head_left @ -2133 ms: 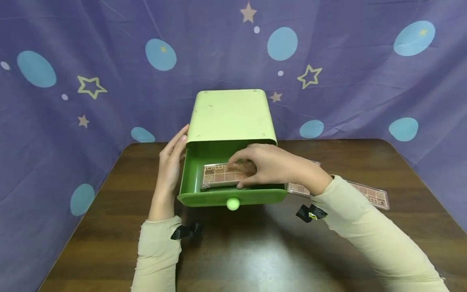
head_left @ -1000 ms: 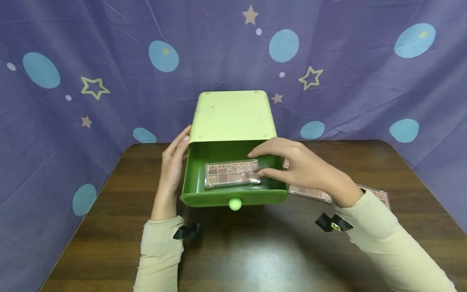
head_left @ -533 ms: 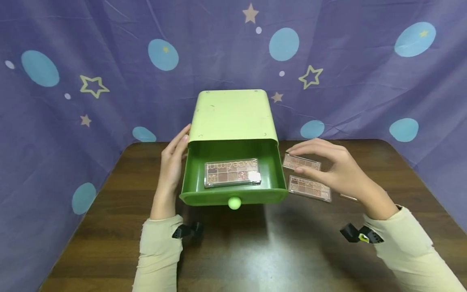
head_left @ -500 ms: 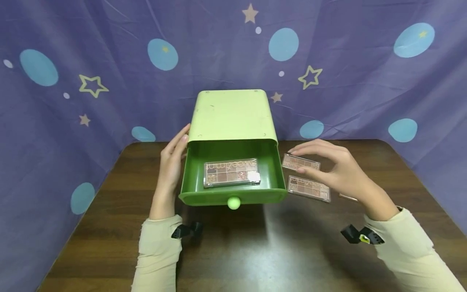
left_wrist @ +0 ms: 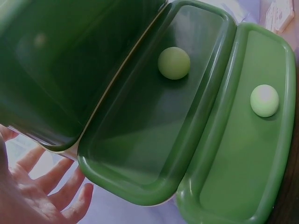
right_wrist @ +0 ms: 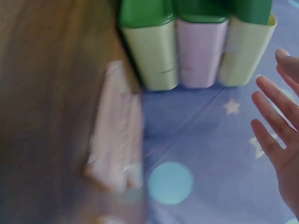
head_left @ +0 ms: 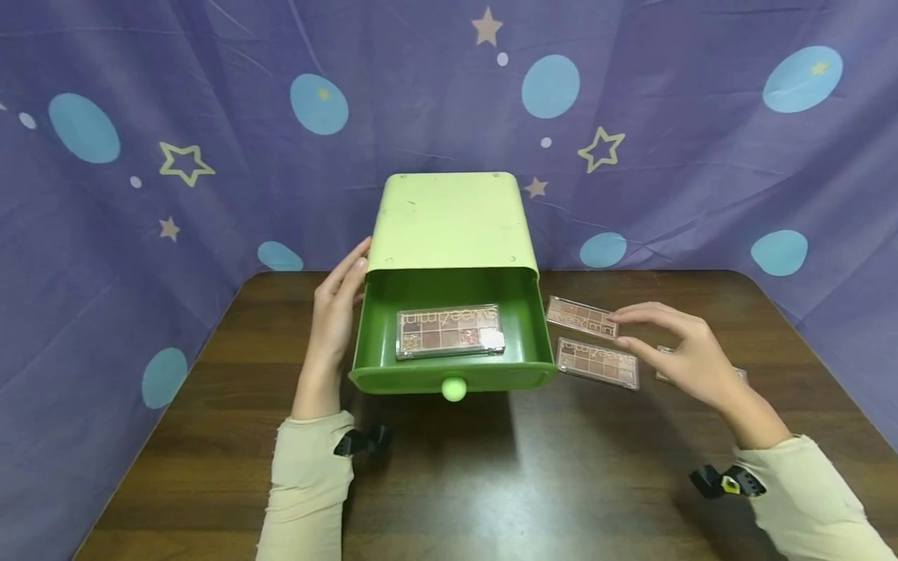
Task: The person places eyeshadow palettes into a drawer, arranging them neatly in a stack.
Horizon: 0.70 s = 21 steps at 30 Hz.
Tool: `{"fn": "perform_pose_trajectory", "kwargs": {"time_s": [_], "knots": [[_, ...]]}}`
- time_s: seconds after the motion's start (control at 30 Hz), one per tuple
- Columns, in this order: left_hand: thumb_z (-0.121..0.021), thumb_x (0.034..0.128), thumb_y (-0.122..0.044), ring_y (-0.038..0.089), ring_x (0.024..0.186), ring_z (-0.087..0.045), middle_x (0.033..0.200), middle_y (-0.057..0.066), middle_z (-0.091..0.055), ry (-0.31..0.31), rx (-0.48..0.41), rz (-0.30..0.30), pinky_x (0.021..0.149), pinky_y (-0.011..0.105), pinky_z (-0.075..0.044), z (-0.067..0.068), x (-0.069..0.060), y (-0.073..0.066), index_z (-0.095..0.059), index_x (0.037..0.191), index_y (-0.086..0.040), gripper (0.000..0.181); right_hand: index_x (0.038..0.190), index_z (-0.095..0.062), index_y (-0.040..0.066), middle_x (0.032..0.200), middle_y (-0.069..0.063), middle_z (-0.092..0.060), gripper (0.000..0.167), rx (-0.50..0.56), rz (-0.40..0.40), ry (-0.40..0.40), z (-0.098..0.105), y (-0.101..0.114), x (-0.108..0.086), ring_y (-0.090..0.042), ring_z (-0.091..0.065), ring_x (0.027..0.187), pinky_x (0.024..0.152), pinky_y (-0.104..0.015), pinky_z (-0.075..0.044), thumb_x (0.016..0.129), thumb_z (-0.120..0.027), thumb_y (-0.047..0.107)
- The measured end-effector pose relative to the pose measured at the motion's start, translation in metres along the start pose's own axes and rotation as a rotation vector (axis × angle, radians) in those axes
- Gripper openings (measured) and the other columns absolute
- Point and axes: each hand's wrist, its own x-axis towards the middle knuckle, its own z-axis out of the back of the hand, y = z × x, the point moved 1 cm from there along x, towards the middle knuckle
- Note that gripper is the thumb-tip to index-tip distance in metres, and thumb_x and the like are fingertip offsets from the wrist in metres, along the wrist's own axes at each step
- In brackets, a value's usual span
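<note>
Drawer unit (head_left: 452, 222): three tiers tall, standing toward the back edge of the wood-grain surface (head_left: 449, 483)
Top drawer (head_left: 400, 380): pulled out toward the surface's front edge
Eyeshadow palette (head_left: 449, 331): flat inside the drawer, close to its front wall
Left hand (head_left: 333, 319): with fingertips against the unit's left side; relaxed in grip, holding nothing
Far palette (head_left: 582, 316): flat on the surface, between unit and right edge
Near palette (head_left: 598, 363): just in front of it, toward the front edge
Right hand (head_left: 691, 354): with fingers parted, loose in grip, thumb and forefinger at the far palette's right end (cannot tell whether touching)
Third palette (head_left: 666, 376): nearest the right edge, partly hidden by the right hand
</note>
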Motion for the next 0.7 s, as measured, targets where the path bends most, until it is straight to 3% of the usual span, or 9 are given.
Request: {"fn": "perform_pose_trajectory", "kwargs": {"time_s": [0.27, 0.5, 0.7], "knots": [[-0.05, 0.1046, -0.03, 0.016, 0.117, -0.055, 0.144, 0.001, -0.054, 0.008, -0.001, 0.002, 0.092, 0.034, -0.049, 0.0, 0.0, -0.001, -0.053, 0.144, -0.016, 0.042, 0.106, -0.071, 0.002, 0.104, -0.016, -0.07, 0.039, -0.049, -0.189, 0.07, -0.001, -0.013, -0.021, -0.002, -0.06, 0.103, 0.087, -0.011, -0.045, 0.073, -0.077, -0.018], [-0.05, 0.1044, -0.03, 0.016, 0.114, -0.057, 0.144, 0.001, -0.054, 0.005, -0.004, -0.001, 0.091, 0.035, -0.049, 0.0, 0.0, -0.001, -0.054, 0.144, -0.016, 0.042, 0.113, -0.072, 0.01, 0.109, -0.007, -0.07, 0.037, -0.074, -0.31, 0.142, 0.001, -0.052, -0.039, -0.007, -0.062, 0.096, 0.08, -0.015, -0.048, 0.08, -0.08, -0.003], [-0.05, 0.1044, -0.029, 0.016, 0.114, -0.057, 0.144, 0.001, -0.054, 0.005, -0.004, -0.007, 0.09, 0.033, -0.05, 0.0, 0.0, 0.0, -0.054, 0.144, -0.015, 0.042, 0.117, -0.069, 0.006, 0.109, -0.007, -0.068, 0.038, -0.1, -0.339, 0.254, 0.002, -0.07, -0.043, -0.013, -0.061, 0.095, 0.079, -0.022, -0.05, 0.081, -0.081, 0.004]]}}
